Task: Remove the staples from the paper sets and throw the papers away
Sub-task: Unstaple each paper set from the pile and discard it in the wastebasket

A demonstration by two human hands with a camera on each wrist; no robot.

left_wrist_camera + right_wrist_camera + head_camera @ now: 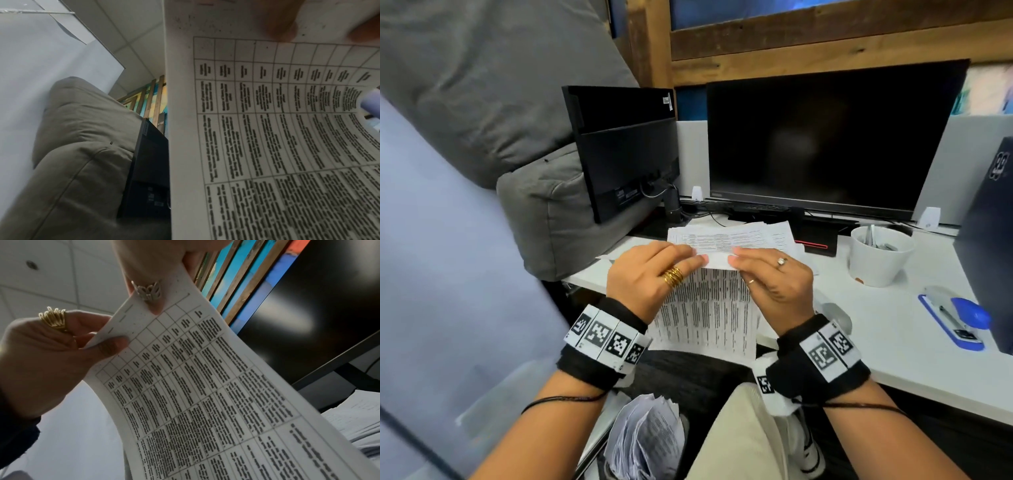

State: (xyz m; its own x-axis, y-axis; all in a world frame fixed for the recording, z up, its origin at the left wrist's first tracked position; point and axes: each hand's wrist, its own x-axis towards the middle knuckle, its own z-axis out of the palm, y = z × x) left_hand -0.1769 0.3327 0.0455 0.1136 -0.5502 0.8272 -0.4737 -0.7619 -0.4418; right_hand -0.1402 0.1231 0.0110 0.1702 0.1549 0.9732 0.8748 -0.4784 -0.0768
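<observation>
A printed paper set (709, 308) with table text hangs over the desk's front edge, held up by its top edge. My left hand (690, 262), with gold rings, pinches the top left part. My right hand (738, 262) pinches the top edge just beside it. In the right wrist view the left hand's thumb (111, 345) presses the sheet's corner, and a ringed finger of the right hand (150, 290) lies on the paper set (205, 394). The left wrist view shows the sheet (267, 129) under a fingertip (281, 24). No staple is visible.
More papers (732, 234) lie on the white desk (893, 349) behind my hands. A white cup (880, 257) and a blue stapler (955, 318) sit at the right. A bin of discarded papers (643, 442) stands below. Two dark monitors (825, 137) are behind, grey cushions at the left.
</observation>
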